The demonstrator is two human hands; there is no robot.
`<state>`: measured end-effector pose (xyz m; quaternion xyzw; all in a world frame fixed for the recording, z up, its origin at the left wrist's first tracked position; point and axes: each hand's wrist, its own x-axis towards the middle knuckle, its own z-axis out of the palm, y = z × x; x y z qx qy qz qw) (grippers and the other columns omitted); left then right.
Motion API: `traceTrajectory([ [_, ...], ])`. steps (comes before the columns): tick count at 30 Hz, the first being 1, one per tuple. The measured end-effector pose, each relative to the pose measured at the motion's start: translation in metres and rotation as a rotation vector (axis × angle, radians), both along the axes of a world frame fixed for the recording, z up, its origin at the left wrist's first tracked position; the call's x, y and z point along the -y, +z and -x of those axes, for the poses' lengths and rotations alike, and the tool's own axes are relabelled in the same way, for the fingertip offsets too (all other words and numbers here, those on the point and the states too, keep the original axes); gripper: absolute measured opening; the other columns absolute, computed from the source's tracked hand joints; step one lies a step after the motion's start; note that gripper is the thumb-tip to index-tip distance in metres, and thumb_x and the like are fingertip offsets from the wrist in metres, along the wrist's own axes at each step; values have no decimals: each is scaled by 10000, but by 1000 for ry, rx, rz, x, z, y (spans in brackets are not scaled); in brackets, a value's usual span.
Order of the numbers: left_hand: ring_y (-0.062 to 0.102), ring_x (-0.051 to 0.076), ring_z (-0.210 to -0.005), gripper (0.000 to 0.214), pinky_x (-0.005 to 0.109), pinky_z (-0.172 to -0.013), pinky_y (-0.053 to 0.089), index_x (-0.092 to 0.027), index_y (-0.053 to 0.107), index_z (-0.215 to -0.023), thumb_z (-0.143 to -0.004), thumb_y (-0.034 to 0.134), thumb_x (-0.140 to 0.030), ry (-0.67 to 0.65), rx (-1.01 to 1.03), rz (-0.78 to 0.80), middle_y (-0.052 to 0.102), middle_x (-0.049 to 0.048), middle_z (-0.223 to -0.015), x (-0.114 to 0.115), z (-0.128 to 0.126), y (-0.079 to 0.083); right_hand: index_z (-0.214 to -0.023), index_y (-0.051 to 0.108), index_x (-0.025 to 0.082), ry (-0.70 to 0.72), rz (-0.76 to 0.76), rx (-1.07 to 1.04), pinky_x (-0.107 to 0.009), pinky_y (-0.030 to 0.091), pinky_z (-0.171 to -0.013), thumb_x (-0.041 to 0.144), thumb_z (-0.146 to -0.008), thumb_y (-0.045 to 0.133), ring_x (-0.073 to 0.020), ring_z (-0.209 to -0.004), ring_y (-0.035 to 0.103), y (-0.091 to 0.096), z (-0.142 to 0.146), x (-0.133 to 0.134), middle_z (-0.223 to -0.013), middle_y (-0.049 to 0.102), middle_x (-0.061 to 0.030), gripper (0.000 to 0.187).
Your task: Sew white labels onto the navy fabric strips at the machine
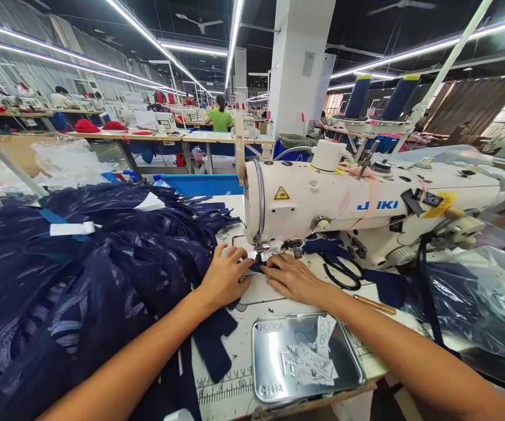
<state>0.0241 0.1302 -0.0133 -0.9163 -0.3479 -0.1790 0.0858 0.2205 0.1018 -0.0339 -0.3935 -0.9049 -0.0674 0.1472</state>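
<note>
A small dark navy fabric piece (259, 266) lies under the presser foot of a white sewing machine (305, 196). My left hand (225, 276) is at its left side, fingers curled and pressed down on it. From the right, my right hand (295, 278) holds the fabric with closed fingertips close to the needle area. The fingers partly hide the fabric and the needle. Below my hands is a shiny metal tray (274, 377) with several white woven labels (309, 359) in it. Black-handled scissors (344, 273) lie just beyond my right wrist.
A large heap of navy garments (103, 275) covers the left side. A thin brown-handled tool (375, 304) and clear plastic bags (484, 298) lie to the right. Navy thread cones (358, 96) stand behind the machine. A person in green (221, 118) sits farther off.
</note>
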Motion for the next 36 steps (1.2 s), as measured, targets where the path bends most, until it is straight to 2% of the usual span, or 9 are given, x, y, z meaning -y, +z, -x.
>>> traceTrajectory([
  [3, 512, 190, -810, 169, 427, -854, 290, -190, 629, -855, -771, 482, -193, -67, -67, -64, 589, 43, -819, 0, -5, -5, -1065, 564, 147, -2, 25, -73, -346, 424, -769, 247, -848, 408, -202, -872, 480, -2, -2, -2, -954, 542, -95, 286],
  [9, 507, 165, -775, 147, 370, -806, 309, -206, 657, -765, -762, 522, -149, -121, -72, -86, 591, 21, -758, -7, -8, -10, -995, 616, 182, 53, 123, -385, -314, 420, -820, 202, -826, 445, -163, -921, 512, -16, -9, -13, -968, 577, -67, 241],
  [12, 501, 154, -755, 141, 345, -784, 315, -203, 658, -745, -761, 529, -148, -151, -67, -95, 592, 17, -747, -8, -9, -12, -965, 628, 205, 90, 149, -442, -310, 424, -819, 208, -830, 446, -153, -921, 521, -18, -12, -17, -952, 588, -51, 227],
  [18, 505, 159, -756, 150, 333, -760, 320, -198, 653, -754, -781, 511, -160, -162, -82, -99, 610, 26, -767, -8, -10, -14, -972, 619, 173, 136, 50, -256, -303, 438, -767, 193, -854, 407, -157, -859, 517, -8, -11, -13, -929, 585, -67, 243],
  [23, 530, 167, -871, 177, 360, -836, 281, -200, 625, -860, -794, 482, -120, -180, -70, -44, 653, 18, -884, -3, -3, -13, -981, 601, 161, 120, -113, -85, -320, 446, -735, 152, -846, 396, -184, -852, 506, -5, -7, -6, -919, 579, -85, 245],
  [28, 533, 168, -972, 277, 390, -896, 225, -213, 604, -899, -765, 445, -30, -200, -56, -24, 663, -8, -963, -2, 2, -14, -992, 593, 154, 111, -145, -119, -317, 462, -721, 137, -827, 418, -195, -875, 516, -5, -5, -3, -961, 579, -99, 241],
  [36, 541, 184, -975, 278, 420, -901, 235, -204, 601, -899, -782, 405, -45, -205, -99, -71, 663, 11, -975, -2, 2, -13, -1016, 582, 141, 134, -116, -160, -329, 466, -752, 148, -843, 389, -188, -887, 533, -7, -6, -5, -1001, 577, -114, 260],
])
